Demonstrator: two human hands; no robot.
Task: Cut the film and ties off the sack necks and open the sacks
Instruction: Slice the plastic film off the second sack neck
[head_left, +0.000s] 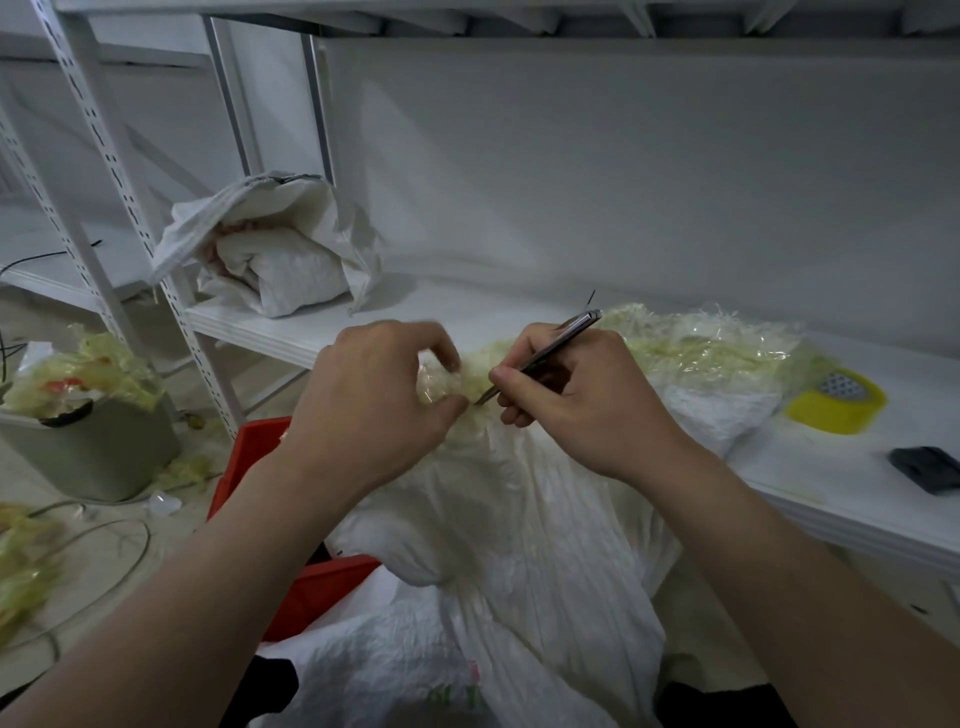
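Currently the neck of the crumpled white woven-plastic sack (519, 545), wound in yellowish clear film (441, 383), is held in front of the white shelf board (852, 483), gripped between thumb and curled fingers of the left hand (384, 400). A slim silver-handled knife (550, 351) is pinched pen-style in the right hand (576, 402), tip set against the film just right of the left thumb. Sack judged soft and light at the neck; film slippery, stretchy, likely to bunch. Hold is best taken just below the wrap, film kept taut, fingers kept off the blade line.
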